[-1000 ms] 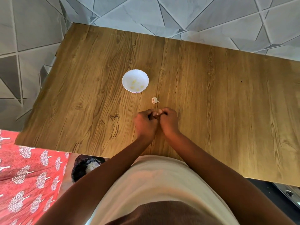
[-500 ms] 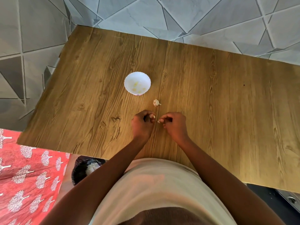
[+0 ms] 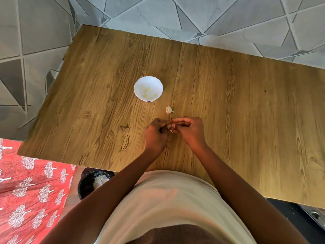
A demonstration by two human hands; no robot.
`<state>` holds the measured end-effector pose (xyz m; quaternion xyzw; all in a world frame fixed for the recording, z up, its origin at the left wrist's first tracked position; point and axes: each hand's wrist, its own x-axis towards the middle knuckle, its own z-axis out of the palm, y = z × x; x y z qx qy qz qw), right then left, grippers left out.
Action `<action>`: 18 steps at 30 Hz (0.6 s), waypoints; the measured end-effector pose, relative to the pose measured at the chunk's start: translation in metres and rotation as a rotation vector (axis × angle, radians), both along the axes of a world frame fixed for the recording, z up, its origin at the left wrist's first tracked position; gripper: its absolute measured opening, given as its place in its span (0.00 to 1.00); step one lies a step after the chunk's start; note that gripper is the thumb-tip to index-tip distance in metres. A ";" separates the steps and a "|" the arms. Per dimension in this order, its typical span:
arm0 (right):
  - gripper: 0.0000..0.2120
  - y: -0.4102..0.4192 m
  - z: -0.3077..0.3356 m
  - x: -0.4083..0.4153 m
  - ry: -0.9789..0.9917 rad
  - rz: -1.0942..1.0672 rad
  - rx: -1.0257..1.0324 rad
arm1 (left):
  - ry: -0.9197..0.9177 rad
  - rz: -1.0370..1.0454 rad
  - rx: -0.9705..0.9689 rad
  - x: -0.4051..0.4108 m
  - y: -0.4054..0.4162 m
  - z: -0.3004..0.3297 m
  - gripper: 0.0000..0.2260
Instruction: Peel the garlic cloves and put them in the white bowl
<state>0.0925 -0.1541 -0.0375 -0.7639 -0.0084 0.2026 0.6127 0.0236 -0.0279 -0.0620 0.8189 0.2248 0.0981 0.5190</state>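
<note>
Two hands, left hand (image 3: 155, 133) and right hand (image 3: 189, 128), fingers pinched shut on a garlic clove (image 3: 171, 129) above the bench (image 3: 246, 111) | white bowl (image 3: 148, 88) beyond, loose garlic piece (image 3: 169, 110) between | risk: the slick clove could squirt from the pinch and drop off the near edge.

no readable text, labels or numbers anywhere

White bowl (image 3: 140, 85) holds peeled cloves (image 3: 147, 93); garlic piece (image 3: 168, 110) lies nearby.

**Hands meet over a garlic clove**

Left hand (image 3: 155, 133) and right hand (image 3: 190, 129) pinch a small clove (image 3: 171, 131) together above the wooden table (image 3: 246, 111). Just beyond lies a garlic piece (image 3: 169, 110); farther left, the white bowl (image 3: 148, 88) holds peeled cloves (image 3: 147, 93).
</note>
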 end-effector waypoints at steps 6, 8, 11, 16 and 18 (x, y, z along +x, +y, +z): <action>0.07 -0.005 0.003 -0.002 -0.112 0.037 -0.077 | -0.021 -0.009 -0.044 -0.002 -0.001 0.005 0.09; 0.08 -0.005 0.003 -0.002 -0.148 0.046 -0.113 | -0.018 -0.021 -0.025 -0.002 -0.001 0.005 0.10; 0.08 -0.004 0.003 -0.005 -0.185 0.052 -0.140 | -0.023 -0.038 0.003 -0.002 0.000 0.005 0.11; 0.09 -0.003 0.003 -0.005 -0.179 0.032 -0.125 | -0.043 -0.046 -0.124 -0.003 0.004 0.003 0.11; 0.08 -0.003 0.005 -0.002 -0.101 -0.014 -0.062 | -0.059 -0.033 -0.320 -0.004 0.009 0.004 0.10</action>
